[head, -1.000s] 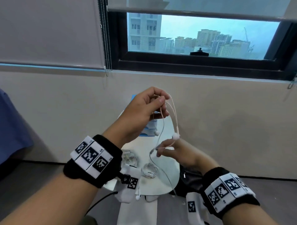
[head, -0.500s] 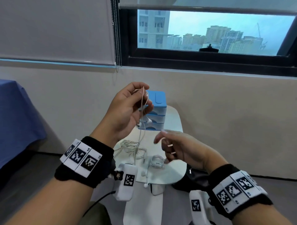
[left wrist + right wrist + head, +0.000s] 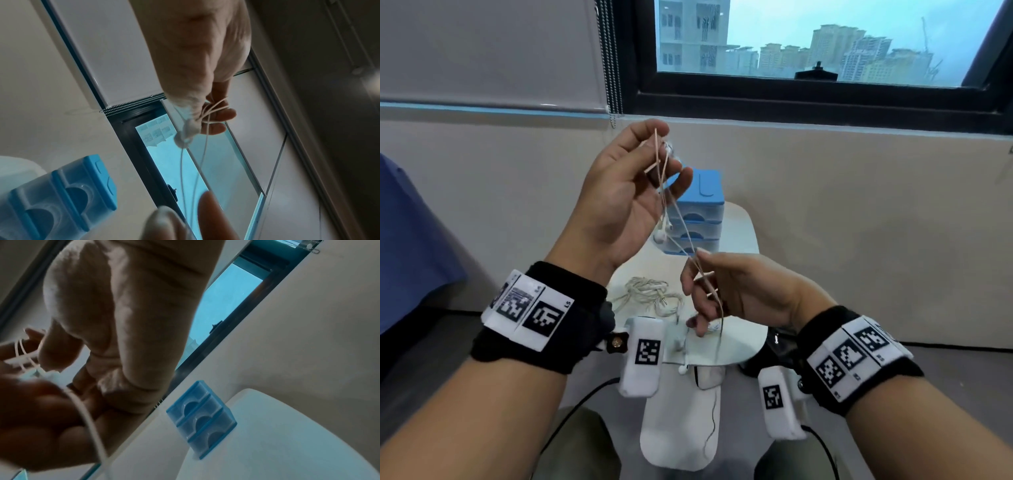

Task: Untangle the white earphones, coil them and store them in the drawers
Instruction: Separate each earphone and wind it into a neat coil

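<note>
A white earphone cable (image 3: pixel 677 219) stretches between my two hands above the small white table (image 3: pixel 743 233). My left hand (image 3: pixel 664 154) is raised, its thumb and fingers pinching the cable's bunched upper part. Two earbuds (image 3: pixel 663 233) dangle just under that palm. Lower and to the right, my right hand (image 3: pixel 698 262) pinches the strands, and the rest hangs from it towards the table. In the left wrist view the left fingers (image 3: pixel 218 113) hold looped cable with the earbuds (image 3: pixel 186 134) beside them. The blue drawers (image 3: pixel 700 212) stand behind the hands, all shut.
Another tangled earphone set (image 3: pixel 647 294) lies on the table below my hands, and a loose earbud (image 3: pixel 682 369) rests near the front edge. A wall and window rise close behind the table. A blue cloth (image 3: pixel 410 246) is at the far left.
My right hand, which was loose and empty half a second ago, has come up and pinched the cable below the left hand. The left hand has turned palm-up and still holds the cable.
</note>
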{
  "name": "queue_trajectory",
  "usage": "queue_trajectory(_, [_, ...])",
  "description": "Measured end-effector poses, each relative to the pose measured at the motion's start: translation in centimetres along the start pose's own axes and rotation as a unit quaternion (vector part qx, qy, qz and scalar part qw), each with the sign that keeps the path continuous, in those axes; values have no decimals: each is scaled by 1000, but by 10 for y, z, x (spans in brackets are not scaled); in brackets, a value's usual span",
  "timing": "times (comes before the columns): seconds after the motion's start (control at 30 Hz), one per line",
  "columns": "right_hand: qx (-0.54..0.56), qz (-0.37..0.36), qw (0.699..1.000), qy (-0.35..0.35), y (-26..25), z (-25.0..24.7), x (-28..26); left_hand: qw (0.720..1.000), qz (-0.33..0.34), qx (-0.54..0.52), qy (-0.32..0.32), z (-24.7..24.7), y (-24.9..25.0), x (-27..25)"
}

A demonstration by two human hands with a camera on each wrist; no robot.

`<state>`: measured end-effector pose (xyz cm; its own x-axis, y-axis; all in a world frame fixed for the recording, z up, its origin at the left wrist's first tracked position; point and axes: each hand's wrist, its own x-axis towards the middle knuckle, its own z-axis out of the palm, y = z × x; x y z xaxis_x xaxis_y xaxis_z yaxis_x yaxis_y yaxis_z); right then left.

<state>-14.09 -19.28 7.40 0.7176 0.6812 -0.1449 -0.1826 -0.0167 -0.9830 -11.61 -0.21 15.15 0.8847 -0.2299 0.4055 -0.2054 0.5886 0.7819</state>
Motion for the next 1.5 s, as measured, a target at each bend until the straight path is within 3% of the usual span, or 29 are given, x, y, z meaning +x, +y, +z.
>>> queue_trajectory(0.07, [-17,8,1000,17,-3,2,-4,1000,7,9,3,-3,3,-1])
queue_trajectory(0.17, [-88,-8,991,100,-17,-7,-15,1000,1,17,12,-13,7,-7])
queue_trajectory(0.3, [-215,-61,954,199,-60,-16,-33,998,-51,-8,47,-27,3,-16])
queue_trajectory(0.4, [-287,-94,931,206,-97,-2,-44,993,-73,76,55,-27,-5,-18])
queue_trajectory(0.53, [-368,-133,895,213,-128,21,-49,987,-57,151,0,-22,-8,-21])
queue_trajectory(0.67, [-475,-125,838,239,-140,30,-49,972,-62,205,-98,-13,-3,-22])
queue_trajectory(0.8, [-534,-119,783,298,-142,31,-40,955,-77,251,-138,6,-5,-20])
queue_trajectory(1.1, [-494,-218,678,499,-144,12,-45,955,-149,205,-153,0,-6,-17])
queue_trajectory(1.17, [-464,-203,685,524,-134,5,-44,969,-129,154,-146,-2,-1,-15])
queue_trajectory(1.27, [-438,-154,732,500,-114,-2,-41,986,-100,76,-111,-6,10,-8])
queue_trajectory(1.37, [-446,-135,724,508,-99,-5,-37,981,-93,137,-105,-13,16,-5])
queue_trajectory(1.5, [-324,-298,684,581,-113,-12,-38,936,-161,285,-131,-27,7,-8])
